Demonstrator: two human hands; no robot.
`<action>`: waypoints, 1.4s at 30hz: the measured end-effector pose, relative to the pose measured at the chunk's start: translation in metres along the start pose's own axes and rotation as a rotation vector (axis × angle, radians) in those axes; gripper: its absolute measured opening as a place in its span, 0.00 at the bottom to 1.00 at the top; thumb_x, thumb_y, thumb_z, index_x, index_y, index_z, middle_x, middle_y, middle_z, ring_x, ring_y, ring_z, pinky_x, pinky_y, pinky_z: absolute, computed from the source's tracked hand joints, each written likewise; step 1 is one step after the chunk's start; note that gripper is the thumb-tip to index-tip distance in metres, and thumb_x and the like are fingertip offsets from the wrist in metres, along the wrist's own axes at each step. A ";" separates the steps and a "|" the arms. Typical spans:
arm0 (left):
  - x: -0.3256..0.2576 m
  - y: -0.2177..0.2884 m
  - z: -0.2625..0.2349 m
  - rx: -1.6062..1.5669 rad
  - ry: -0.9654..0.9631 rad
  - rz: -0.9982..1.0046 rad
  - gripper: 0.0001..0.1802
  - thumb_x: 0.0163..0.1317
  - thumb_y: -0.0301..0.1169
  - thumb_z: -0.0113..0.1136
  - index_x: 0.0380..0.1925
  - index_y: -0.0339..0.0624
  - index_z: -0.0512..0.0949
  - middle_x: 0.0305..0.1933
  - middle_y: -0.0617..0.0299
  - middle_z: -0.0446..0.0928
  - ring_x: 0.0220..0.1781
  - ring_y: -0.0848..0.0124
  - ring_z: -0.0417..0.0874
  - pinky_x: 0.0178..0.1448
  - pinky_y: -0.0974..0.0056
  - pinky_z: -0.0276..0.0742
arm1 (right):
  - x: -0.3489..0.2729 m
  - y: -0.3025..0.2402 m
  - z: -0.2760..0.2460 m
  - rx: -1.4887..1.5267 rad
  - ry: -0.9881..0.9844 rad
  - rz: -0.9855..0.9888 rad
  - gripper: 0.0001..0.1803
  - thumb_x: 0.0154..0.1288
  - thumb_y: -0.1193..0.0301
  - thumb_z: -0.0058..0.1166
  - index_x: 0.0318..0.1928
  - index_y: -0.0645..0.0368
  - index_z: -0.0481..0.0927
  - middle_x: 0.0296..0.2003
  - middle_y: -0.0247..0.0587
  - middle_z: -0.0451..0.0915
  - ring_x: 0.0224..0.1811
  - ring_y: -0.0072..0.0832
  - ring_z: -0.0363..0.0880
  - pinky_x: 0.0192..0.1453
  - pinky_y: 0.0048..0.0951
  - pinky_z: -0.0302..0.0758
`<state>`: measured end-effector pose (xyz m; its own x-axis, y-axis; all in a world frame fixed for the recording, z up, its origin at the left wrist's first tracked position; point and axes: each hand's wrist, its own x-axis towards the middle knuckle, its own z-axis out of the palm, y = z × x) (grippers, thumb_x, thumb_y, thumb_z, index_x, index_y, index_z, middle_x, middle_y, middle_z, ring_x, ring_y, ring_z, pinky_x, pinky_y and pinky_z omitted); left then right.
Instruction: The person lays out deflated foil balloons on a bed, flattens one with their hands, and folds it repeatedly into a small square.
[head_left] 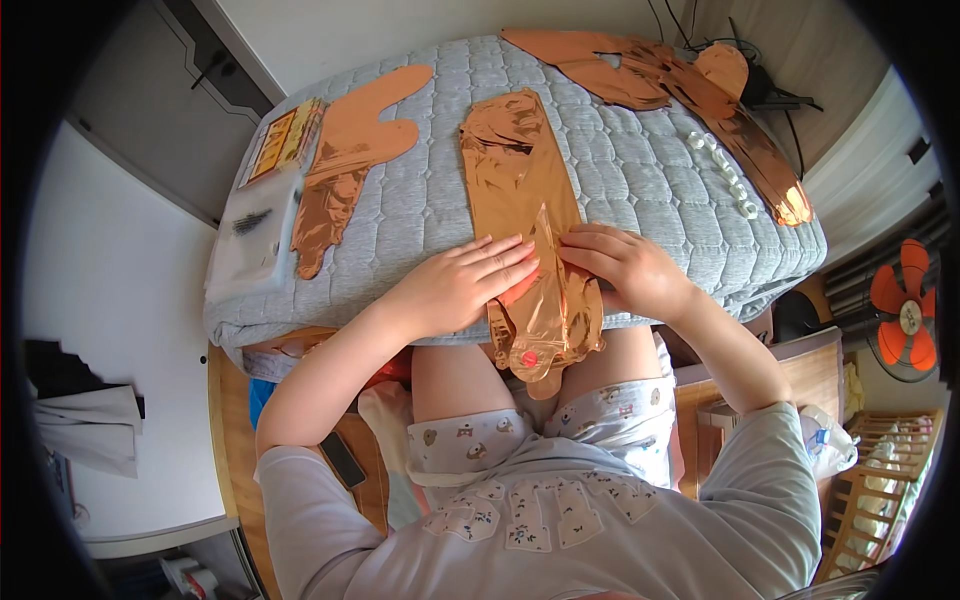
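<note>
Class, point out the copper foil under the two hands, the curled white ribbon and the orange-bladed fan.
Copper foil [522, 208]: head view, its smooth middle part.
Curled white ribbon [727, 172]: head view, mid-coil.
Orange-bladed fan [910, 318]: head view, central hub.

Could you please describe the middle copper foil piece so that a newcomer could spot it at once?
On the grey quilted mattress, go to the middle of the near edge. The copper foil piece there runs lengthwise, its near end reaching past that edge. Unlike the foil pieces on either side, it lies under the left hand and right hand and shows a red spot.
</note>
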<state>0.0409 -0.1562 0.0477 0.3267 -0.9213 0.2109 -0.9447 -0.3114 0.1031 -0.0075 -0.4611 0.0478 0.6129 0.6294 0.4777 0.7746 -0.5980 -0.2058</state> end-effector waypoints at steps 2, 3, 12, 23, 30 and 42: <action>0.000 0.000 0.000 0.004 0.002 0.003 0.35 0.62 0.21 0.53 0.73 0.44 0.69 0.78 0.56 0.68 0.80 0.60 0.67 0.81 0.50 0.66 | 0.001 -0.001 0.000 0.002 -0.007 -0.004 0.31 0.52 0.70 0.72 0.59 0.58 0.82 0.59 0.43 0.82 0.64 0.44 0.80 0.66 0.42 0.80; 0.000 0.000 0.000 0.010 0.004 0.006 0.35 0.62 0.21 0.53 0.73 0.44 0.70 0.78 0.56 0.68 0.80 0.60 0.67 0.81 0.50 0.66 | 0.001 -0.001 0.000 -0.002 -0.004 -0.001 0.31 0.52 0.70 0.72 0.60 0.58 0.82 0.59 0.43 0.82 0.64 0.44 0.80 0.66 0.42 0.80; 0.000 -0.001 0.001 0.033 0.006 0.011 0.33 0.64 0.23 0.53 0.72 0.43 0.70 0.78 0.56 0.69 0.80 0.60 0.67 0.81 0.50 0.66 | 0.008 -0.006 -0.003 -0.040 0.015 -0.093 0.32 0.51 0.71 0.71 0.60 0.57 0.82 0.59 0.42 0.82 0.64 0.44 0.80 0.64 0.41 0.81; 0.002 -0.007 -0.002 -0.235 0.001 -0.040 0.32 0.64 0.24 0.57 0.71 0.42 0.72 0.77 0.55 0.70 0.80 0.59 0.67 0.81 0.50 0.64 | 0.012 0.003 0.010 0.189 0.056 -0.133 0.27 0.50 0.73 0.66 0.55 0.56 0.85 0.48 0.40 0.88 0.51 0.40 0.88 0.54 0.39 0.84; 0.008 -0.027 -0.010 -1.142 -0.013 -0.685 0.23 0.78 0.40 0.56 0.60 0.30 0.79 0.55 0.60 0.82 0.54 0.73 0.81 0.62 0.65 0.74 | 0.047 0.015 0.005 0.675 -0.048 0.632 0.14 0.72 0.64 0.64 0.47 0.65 0.85 0.34 0.41 0.87 0.35 0.23 0.83 0.41 0.30 0.79; 0.008 -0.003 -0.006 -0.687 0.446 -0.685 0.41 0.66 0.29 0.71 0.76 0.37 0.61 0.38 0.57 0.84 0.37 0.70 0.85 0.43 0.64 0.82 | 0.079 0.027 -0.002 0.920 -0.252 1.013 0.21 0.71 0.63 0.66 0.56 0.65 0.83 0.46 0.38 0.87 0.44 0.22 0.85 0.45 0.26 0.83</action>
<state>0.0461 -0.1617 0.0546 0.8946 -0.3878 0.2220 -0.3817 -0.4047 0.8310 0.0613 -0.4283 0.0821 0.8978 0.2531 -0.3605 -0.2558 -0.3668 -0.8944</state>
